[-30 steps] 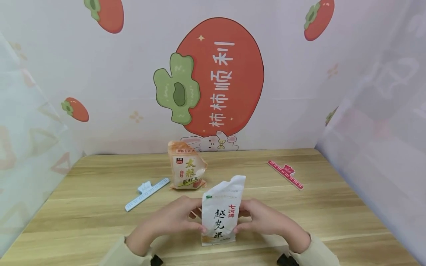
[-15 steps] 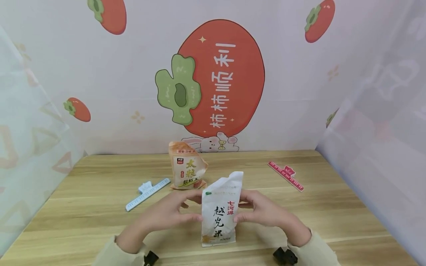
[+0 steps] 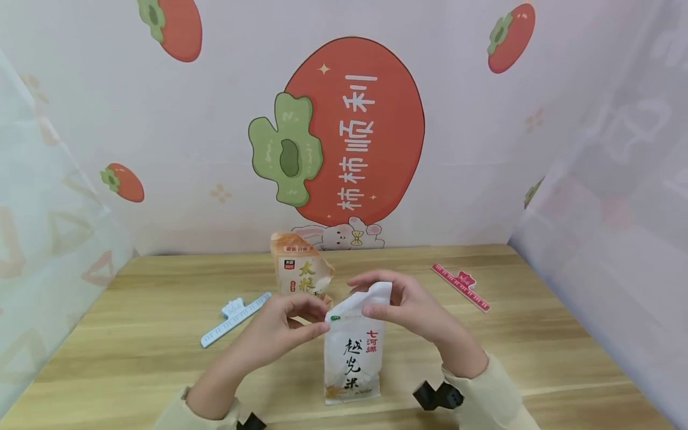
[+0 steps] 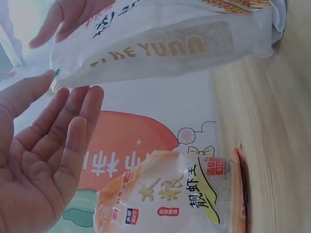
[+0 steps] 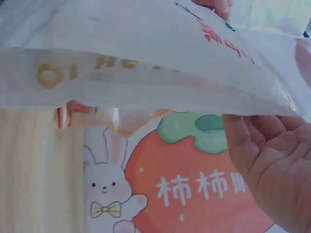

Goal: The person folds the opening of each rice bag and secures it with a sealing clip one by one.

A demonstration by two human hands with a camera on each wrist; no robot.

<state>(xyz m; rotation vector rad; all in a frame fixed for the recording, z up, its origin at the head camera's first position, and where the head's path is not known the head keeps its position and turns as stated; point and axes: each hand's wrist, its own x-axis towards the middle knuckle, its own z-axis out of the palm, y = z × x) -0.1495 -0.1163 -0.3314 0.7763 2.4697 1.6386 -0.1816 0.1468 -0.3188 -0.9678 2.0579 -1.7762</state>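
Observation:
A white bag of rice (image 3: 352, 358) with black and red lettering stands upright in front of me. At its top left corner, my left hand (image 3: 285, 325) pinches the edge between thumb and fingertips, as the left wrist view shows. My right hand (image 3: 414, 304) is at the top right, its thumb in front and its fingers behind the bag. In the right wrist view, those fingers (image 5: 243, 136) touch the back of the bag, while the thumb looks apart from it. An orange and cream rice bag (image 3: 298, 269) stands behind, partly hidden by my left hand.
A light blue sealing clip (image 3: 236, 319) lies on the wooden table (image 3: 134, 358) at the left. At the right lies a pink-red sealing clip (image 3: 461, 286). Printed cloth (image 3: 457, 149) with persimmon pictures rises behind the table and along both sides.
Both hands have moved up from the sides of the white rice bag to its top. The right hand has shifted in over the top edge. The bag stays in about the same place.

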